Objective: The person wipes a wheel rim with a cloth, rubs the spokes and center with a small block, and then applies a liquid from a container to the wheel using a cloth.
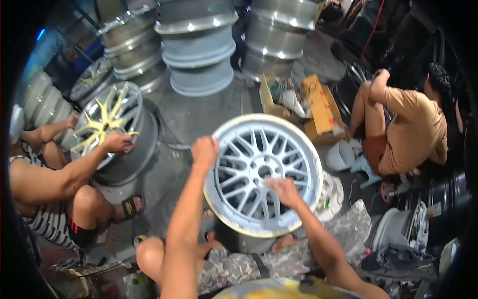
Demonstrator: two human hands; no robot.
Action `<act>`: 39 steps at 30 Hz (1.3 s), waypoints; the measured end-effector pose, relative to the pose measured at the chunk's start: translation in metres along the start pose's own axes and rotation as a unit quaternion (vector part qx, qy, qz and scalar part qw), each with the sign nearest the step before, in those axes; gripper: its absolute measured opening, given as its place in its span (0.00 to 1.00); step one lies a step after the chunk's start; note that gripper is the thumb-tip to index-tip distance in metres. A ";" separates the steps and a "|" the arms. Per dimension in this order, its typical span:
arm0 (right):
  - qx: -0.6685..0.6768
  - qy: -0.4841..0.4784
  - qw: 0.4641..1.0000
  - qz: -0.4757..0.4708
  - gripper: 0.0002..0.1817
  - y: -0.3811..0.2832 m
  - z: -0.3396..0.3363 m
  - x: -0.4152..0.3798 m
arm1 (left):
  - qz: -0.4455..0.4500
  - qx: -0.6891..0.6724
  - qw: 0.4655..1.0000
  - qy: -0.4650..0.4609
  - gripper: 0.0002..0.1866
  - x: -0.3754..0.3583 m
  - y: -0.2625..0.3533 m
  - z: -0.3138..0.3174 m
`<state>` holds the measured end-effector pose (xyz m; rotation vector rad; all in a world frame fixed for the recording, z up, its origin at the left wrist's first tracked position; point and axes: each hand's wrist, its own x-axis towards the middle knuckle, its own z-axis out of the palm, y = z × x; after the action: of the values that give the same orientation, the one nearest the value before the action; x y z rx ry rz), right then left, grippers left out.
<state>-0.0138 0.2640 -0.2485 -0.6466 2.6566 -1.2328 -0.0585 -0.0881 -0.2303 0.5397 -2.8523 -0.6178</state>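
Note:
A grey multi-spoke wheel rim [264, 172] with a pale outer lip stands tilted in front of me, its face toward me. My left hand [204, 151] is closed on the rim's upper left edge. Over the spokes just below the hub, the fingers of my right hand [284, 191] are pinched together. They are near or on the rim face, and what they hold, if anything, is blurred and too small to name.
At the left a co-worker handles a rim with yellow spokes [105, 122]. Another person in a tan shirt [416, 122] crouches at the right. Stacked rims [199, 50] stand behind. Cardboard boxes [318, 104] and a white bucket [340, 156] sit right of my rim.

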 end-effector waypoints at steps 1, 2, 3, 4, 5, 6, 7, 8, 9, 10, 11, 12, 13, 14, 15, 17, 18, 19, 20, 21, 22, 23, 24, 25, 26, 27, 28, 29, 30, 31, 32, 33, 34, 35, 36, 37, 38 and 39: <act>-0.035 0.029 0.999 -0.028 0.10 -0.001 -0.006 0.008 | 0.016 -0.014 0.997 0.080 0.25 -0.002 -0.013 0.003; -0.072 0.059 0.993 -0.069 0.09 -0.004 -0.014 0.026 | 0.030 -0.028 0.984 0.171 0.28 -0.002 -0.025 0.006; -0.100 0.101 0.988 -0.056 0.09 -0.005 -0.022 0.040 | 0.025 -0.030 0.986 0.164 0.28 -0.005 -0.036 0.021; -0.128 0.144 0.980 -0.044 0.09 -0.005 -0.028 0.053 | -0.002 -0.019 0.987 0.157 0.31 -0.008 -0.049 0.043; -0.143 0.180 0.969 -0.091 0.09 0.007 -0.032 0.069 | -0.030 -0.008 0.988 0.150 0.35 -0.012 -0.057 0.058; -0.157 0.216 0.954 -0.139 0.09 0.023 -0.034 0.084 | -0.035 -0.007 0.989 0.144 0.35 -0.012 -0.057 0.057; -0.196 0.219 0.949 -0.118 0.10 0.038 -0.038 0.100 | -0.063 -0.046 0.996 0.049 0.37 -0.009 -0.051 0.047; -0.234 0.218 0.943 -0.097 0.11 0.050 -0.039 0.112 | -0.093 -0.084 0.991 -0.048 0.39 -0.009 -0.046 0.037; -0.235 0.236 0.938 -0.094 0.12 0.058 -0.038 0.125 | -0.086 -0.099 0.990 -0.047 0.39 -0.012 -0.039 0.026; -0.234 0.254 0.934 -0.094 0.13 0.063 -0.034 0.143 | -0.099 -0.097 0.989 -0.049 0.39 -0.012 -0.037 0.022; -0.243 0.247 0.936 -0.062 0.14 0.068 -0.025 0.157 | -0.096 -0.100 0.989 -0.047 0.39 -0.011 -0.035 0.020; -0.213 0.238 0.947 -0.039 0.14 0.063 -0.012 0.165 | -0.091 -0.103 0.989 -0.047 0.39 -0.012 -0.034 0.019; -0.234 0.236 0.941 -0.069 0.14 0.061 0.003 0.174 | -0.101 -0.102 0.988 -0.057 0.38 -0.011 -0.034 0.018; -0.254 0.235 0.933 -0.100 0.15 0.057 0.019 0.184 | -0.112 -0.099 0.987 -0.058 0.38 -0.009 -0.035 0.019; -0.246 0.217 0.940 -0.091 0.15 0.043 0.031 0.192 | -0.109 -0.120 0.985 -0.065 0.39 -0.007 -0.037 0.019; -0.211 0.183 0.950 -0.137 0.14 0.024 0.051 0.209 | -0.108 -0.151 0.980 -0.070 0.40 -0.005 -0.042 0.022; -0.193 0.150 0.955 -0.170 0.14 0.011 0.059 0.214 | -0.118 -0.147 0.979 -0.072 0.40 -0.004 -0.043 0.022; -0.164 0.111 0.963 -0.182 0.13 -0.002 0.069 0.216 | -0.119 -0.155 0.978 -0.076 0.40 -0.003 -0.043 0.021; -0.134 0.046 0.959 -0.246 0.13 -0.014 0.072 0.218 | -0.118 -0.163 0.976 -0.080 0.40 -0.002 -0.042 0.020; -0.160 0.015 0.951 -0.264 0.12 -0.025 0.071 0.221 | -0.132 -0.173 0.973 -0.075 0.41 -0.002 -0.040 0.019; -0.186 -0.018 0.941 -0.281 0.12 -0.032 0.071 0.224 | -0.138 -0.169 0.973 -0.080 0.41 -0.002 -0.040 0.015; -0.182 -0.047 0.953 -0.238 0.13 -0.027 0.069 0.230 | -0.139 -0.177 0.971 -0.083 0.41 -0.002 -0.040 0.012; -0.194 -0.049 0.950 -0.241 0.15 -0.026 0.061 0.234 | -0.139 -0.188 0.969 -0.085 0.41 -0.002 -0.040 0.014; -0.195 -0.047 0.946 -0.256 0.16 -0.017 0.056 0.241 | -0.123 -0.206 0.968 -0.069 0.41 -0.003 -0.042 0.017; -0.197 -0.047 0.941 -0.270 0.18 -0.010 0.056 0.247 | -0.134 -0.209 0.966 -0.069 0.41 -0.004 -0.044 0.020; -0.211 -0.057 0.940 -0.260 0.19 -0.013 0.058 0.251 | -0.129 -0.220 0.963 -0.082 0.41 -0.004 -0.043 0.016; -0.243 -0.037 0.930 -0.275 0.18 -0.017 0.065 0.252 | -0.120 -0.230 0.961 -0.096 0.41 -0.004 -0.043 0.014; -0.209 -0.055 0.934 -0.284 0.18 -0.023 0.074 0.248 | -0.120 -0.229 0.962 -0.082 0.44 -0.004 -0.043 0.015; -0.177 -0.071 0.937 -0.294 0.18 -0.035 0.084 0.242 | -0.122 -0.229 0.962 -0.082 0.44 -0.003 -0.045 0.017; -0.161 -0.111 0.924 -0.328 0.18 -0.044 0.098 0.234 | -0.142 -0.220 0.961 -0.085 0.46 -0.001 -0.046 0.019; -0.145 -0.150 0.909 -0.361 0.18 -0.053 0.111 0.222 | -0.163 -0.211 0.960 -0.089 0.48 0.000 -0.047 0.020; -0.129 -0.239 0.884 -0.380 0.18 -0.067 0.117 0.204 | -0.165 -0.211 0.959 -0.088 0.48 0.001 -0.048 0.020; -0.110 -0.327 0.852 -0.395 0.18 -0.079 0.120 0.183 | -0.177 -0.229 0.953 -0.093 0.49 0.001 -0.049 0.019; -0.082 -0.332 0.816 -0.466 0.13 -0.078 0.124 0.156 | -0.190 -0.248 0.945 -0.098 0.51 0.000 -0.050 0.019; -0.053 -0.337 0.774 -0.533 0.09 -0.085 0.124 0.140 | -0.195 -0.250 0.943 -0.098 0.51 -0.001 -0.049 0.020; -0.051 -0.343 0.771 -0.535 0.09 -0.089 0.123 0.141 | -0.199 -0.246 0.945 -0.087 0.50 -0.001 -0.048 0.021; -0.046 -0.372 0.730 -0.571 0.09 -0.092 0.117 0.141 | -0.203 -0.242 0.946 -0.077 0.50 -0.002 -0.048 0.021; -0.041 -0.398 0.689 -0.604 0.09 -0.097 0.112 0.140 | -0.197 -0.242 0.945 -0.093 0.50 0.000 -0.049 0.022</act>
<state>-0.0750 0.0697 -0.2415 -2.4451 1.3463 -0.5873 -0.0481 -0.1218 -0.2710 1.0065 -2.6066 -1.4552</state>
